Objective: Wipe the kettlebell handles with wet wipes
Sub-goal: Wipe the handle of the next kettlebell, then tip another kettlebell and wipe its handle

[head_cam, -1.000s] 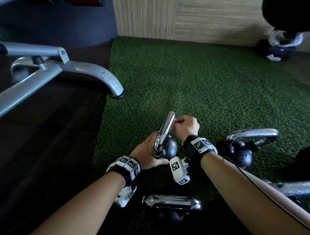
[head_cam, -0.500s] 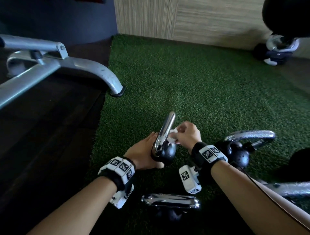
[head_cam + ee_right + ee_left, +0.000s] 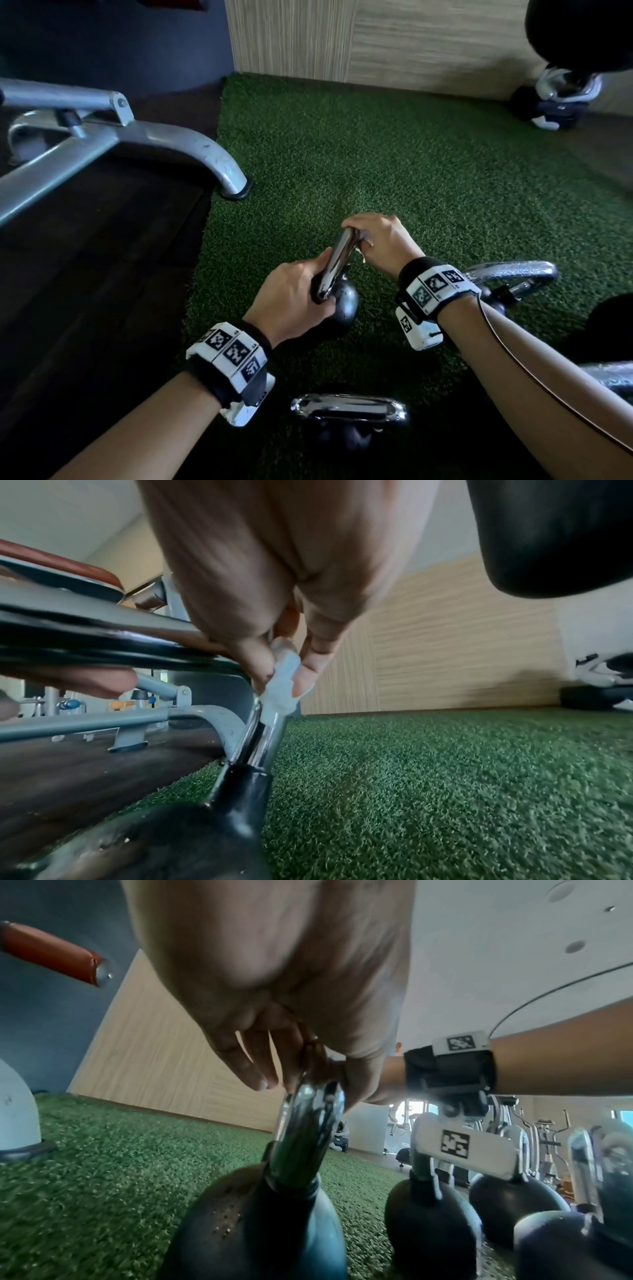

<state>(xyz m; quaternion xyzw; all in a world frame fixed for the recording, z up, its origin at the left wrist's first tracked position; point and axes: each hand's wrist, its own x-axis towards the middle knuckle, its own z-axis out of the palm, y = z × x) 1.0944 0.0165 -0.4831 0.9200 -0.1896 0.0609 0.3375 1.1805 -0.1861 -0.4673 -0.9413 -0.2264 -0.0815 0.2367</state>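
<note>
A black kettlebell with a chrome handle stands on green turf in the middle of the head view. My left hand grips the near end of that handle, thumb on one side and fingers on the other. At the far top corner, my right hand pinches a white wet wipe against the handle. Only a scrap of the wipe shows under the right hand from above.
Three more chrome-handled kettlebells stand close by: one near me, one under my right wrist, one at the right edge. A grey bench leg lands at the turf's left border, beside dark flooring. Another kettlebell sits by the wall.
My right hand has slid the wipe up the far side of the handle to its top corner. The left hand has shifted from the kettlebell's body up onto the handle's near end.
</note>
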